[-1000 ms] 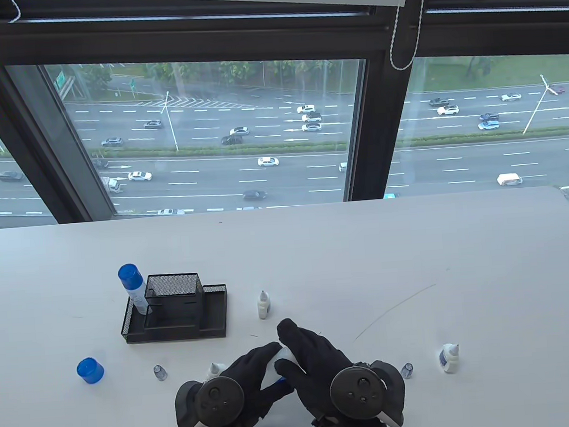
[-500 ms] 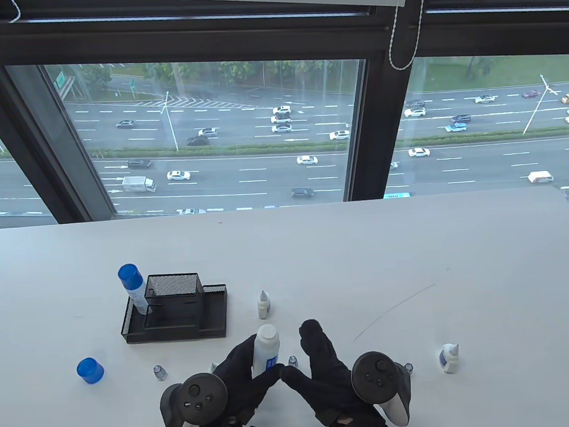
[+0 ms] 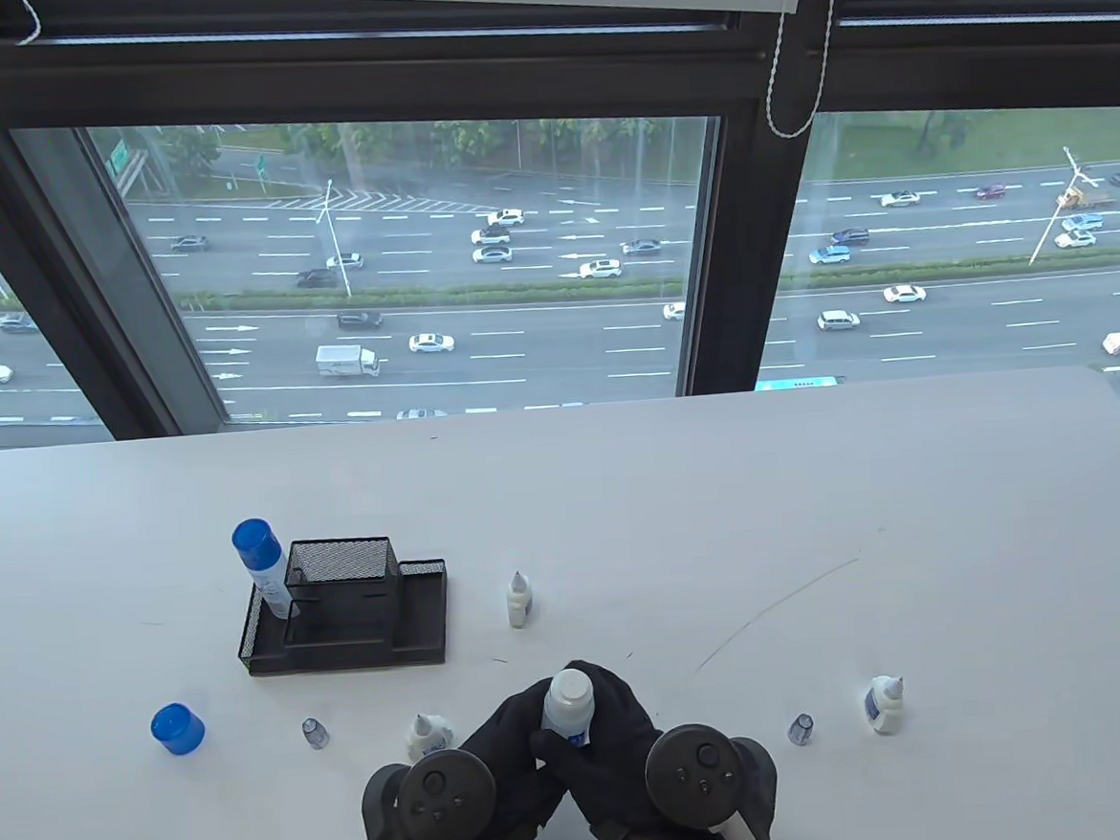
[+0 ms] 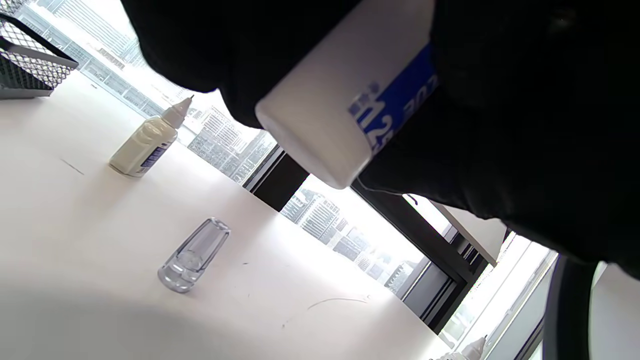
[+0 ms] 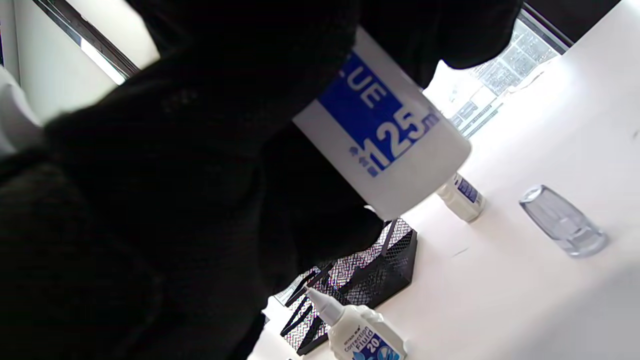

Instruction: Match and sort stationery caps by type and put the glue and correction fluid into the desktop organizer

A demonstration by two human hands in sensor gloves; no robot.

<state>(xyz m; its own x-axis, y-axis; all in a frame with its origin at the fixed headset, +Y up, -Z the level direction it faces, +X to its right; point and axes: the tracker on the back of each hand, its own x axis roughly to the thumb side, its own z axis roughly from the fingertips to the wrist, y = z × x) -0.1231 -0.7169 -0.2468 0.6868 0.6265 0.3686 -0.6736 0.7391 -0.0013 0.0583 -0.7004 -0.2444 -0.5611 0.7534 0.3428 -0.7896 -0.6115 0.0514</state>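
An uncapped white glue bottle (image 3: 568,702) with a blue label is held upright above the table, near the front edge. My left hand (image 3: 507,735) and right hand (image 3: 621,718) both wrap around it. The wrist views show its flat base (image 4: 320,130) (image 5: 400,165) clear of the tabletop. A loose blue cap (image 3: 177,729) stands at the front left. The black mesh organizer (image 3: 343,608) holds a blue-capped glue bottle (image 3: 260,556) at its left end. Three open correction fluid bottles (image 3: 520,600) (image 3: 427,733) (image 3: 886,704) stand on the table. Clear caps (image 3: 314,733) (image 3: 800,729) stand nearby.
The white table (image 3: 721,524) ends at a window along its far edge. In the left wrist view a clear cap (image 4: 192,255) stands below the glue bottle, between it and a correction fluid bottle (image 4: 147,142).
One second ago both hands covered the glue bottle low on the table. The left hand then stood it upright with the right hand apart. Now both hands grip it, slightly further right.
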